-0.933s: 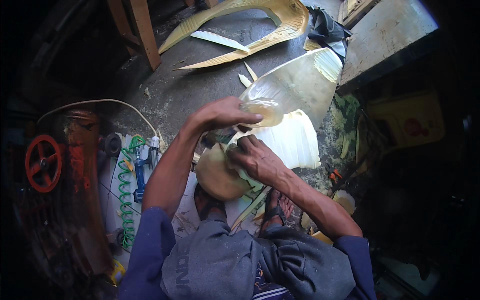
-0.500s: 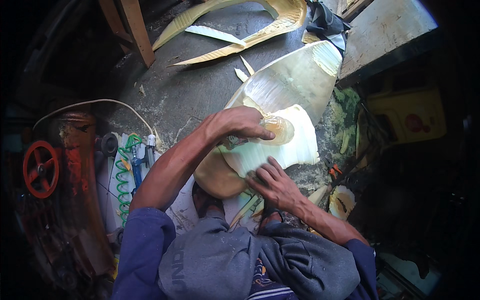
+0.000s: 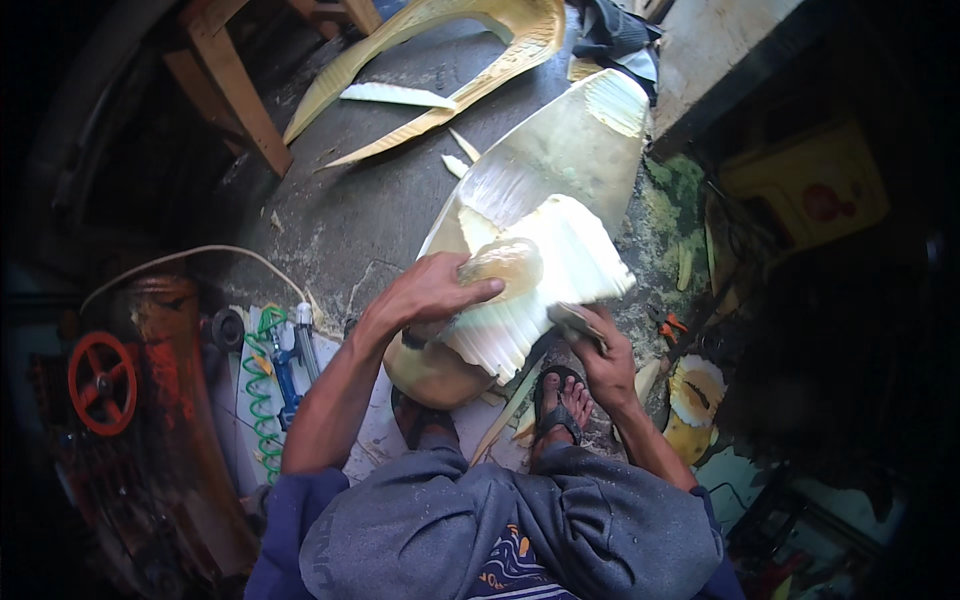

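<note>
A long, seat-shaped foam block (image 3: 585, 150), with a worn, shiny top, lies in front of me. Across its near half is a pale yellow-white foam piece (image 3: 580, 250) with a ridged near edge. My left hand (image 3: 435, 290) is wrapped round a rounded, translucent amber thing (image 3: 512, 266), perhaps a plastic jar, held over the pale foam. At the foam's near right edge, my right hand (image 3: 605, 355) grips a small, flat, grey-brown piece (image 3: 578, 325); its kind is unclear. The seat block's rounded brown end (image 3: 435, 375) shows below my left wrist.
A curved yellow foam offcut (image 3: 460, 110) and a pale strip (image 3: 398, 95) lie on the dark floor ahead. At left are a red handwheel (image 3: 102, 383), a green coiled hose (image 3: 262, 400) and a blue air tool (image 3: 287, 385). Orange-handled pliers (image 3: 670, 325) lie at right.
My right hand has lifted off the foam's near edge and moved right, now showing a flat piece in its grip. My left hand keeps hold of the amber thing. The whole view has shifted.
</note>
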The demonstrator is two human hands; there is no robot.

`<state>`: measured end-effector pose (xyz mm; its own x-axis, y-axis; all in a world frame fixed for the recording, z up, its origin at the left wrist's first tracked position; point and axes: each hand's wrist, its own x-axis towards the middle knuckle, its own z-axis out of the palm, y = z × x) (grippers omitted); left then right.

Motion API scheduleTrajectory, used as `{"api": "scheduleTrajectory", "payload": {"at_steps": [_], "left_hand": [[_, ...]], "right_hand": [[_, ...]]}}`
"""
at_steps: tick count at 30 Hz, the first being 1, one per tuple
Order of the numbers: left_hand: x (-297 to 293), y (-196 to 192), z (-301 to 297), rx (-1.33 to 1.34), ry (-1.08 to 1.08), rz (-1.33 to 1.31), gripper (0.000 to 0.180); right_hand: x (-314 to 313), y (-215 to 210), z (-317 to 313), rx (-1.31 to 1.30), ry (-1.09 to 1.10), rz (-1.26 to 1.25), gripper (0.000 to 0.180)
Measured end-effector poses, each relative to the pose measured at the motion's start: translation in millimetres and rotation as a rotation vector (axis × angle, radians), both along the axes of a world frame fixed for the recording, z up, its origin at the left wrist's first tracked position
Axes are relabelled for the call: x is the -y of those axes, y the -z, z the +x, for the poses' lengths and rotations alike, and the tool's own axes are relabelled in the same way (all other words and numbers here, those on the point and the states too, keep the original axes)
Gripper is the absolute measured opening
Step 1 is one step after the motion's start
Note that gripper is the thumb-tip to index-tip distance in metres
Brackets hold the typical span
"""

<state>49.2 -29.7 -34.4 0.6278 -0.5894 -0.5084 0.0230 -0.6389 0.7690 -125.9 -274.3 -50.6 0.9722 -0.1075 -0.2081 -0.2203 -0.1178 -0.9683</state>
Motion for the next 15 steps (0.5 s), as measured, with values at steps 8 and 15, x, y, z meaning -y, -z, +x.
{"api": "scheduleTrajectory", "payload": {"at_steps": [8,15], "left_hand": [[-25,-13,-44,-0.146,-0.285,-0.186,0.054],[-43,-37,-50,-0.213,-0.541,-0.559,0.055]], "right_hand": [[-16,-21,64,0.094,0.068,-0.08,0.033],[0,2,74,-0.007,0.082,0.49,0.033]]}}
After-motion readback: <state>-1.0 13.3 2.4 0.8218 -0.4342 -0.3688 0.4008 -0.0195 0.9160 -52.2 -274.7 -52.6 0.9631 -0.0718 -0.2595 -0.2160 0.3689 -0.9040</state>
